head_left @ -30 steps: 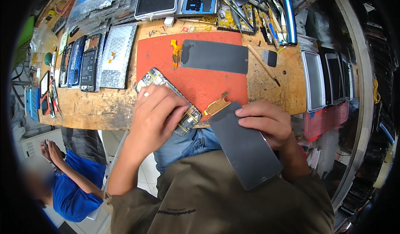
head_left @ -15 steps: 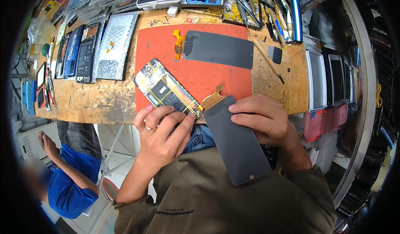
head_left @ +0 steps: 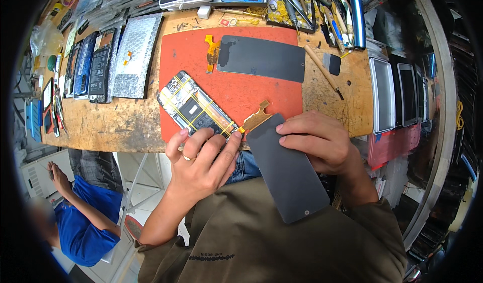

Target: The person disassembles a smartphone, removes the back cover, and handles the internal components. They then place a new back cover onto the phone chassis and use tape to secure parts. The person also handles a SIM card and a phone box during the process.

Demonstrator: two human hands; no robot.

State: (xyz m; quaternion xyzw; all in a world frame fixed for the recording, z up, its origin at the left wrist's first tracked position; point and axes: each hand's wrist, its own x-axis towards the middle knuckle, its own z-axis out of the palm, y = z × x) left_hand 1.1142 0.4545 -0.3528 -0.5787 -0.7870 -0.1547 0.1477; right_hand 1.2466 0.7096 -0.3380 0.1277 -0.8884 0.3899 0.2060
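Left hand (head_left: 201, 168): fingers bent over near edge of opened phone (head_left: 193, 104), on red mat (head_left: 183, 51); grip unclear. Right hand (head_left: 322, 143): fingers grasping dark screen (head_left: 287, 174) above lap.

Premises: a phone repair workshop. Evidence: a scarred, stained wooden workbench (head_left: 337, 112) carrying a flat red-orange mat (head_left: 226, 94); an opened rectangular handset (head_left: 193, 105) with exposed circuitry and yellow bands; two detached dark-grey rectangular screen panels (head_left: 287, 167) with orange ribbon cables; assorted slender metal and plastic hand tools (head_left: 292, 13); a backless black phone (head_left: 102, 59), battery exposed; stacked clear bubble-wrap sleeves (head_left: 115, 0).
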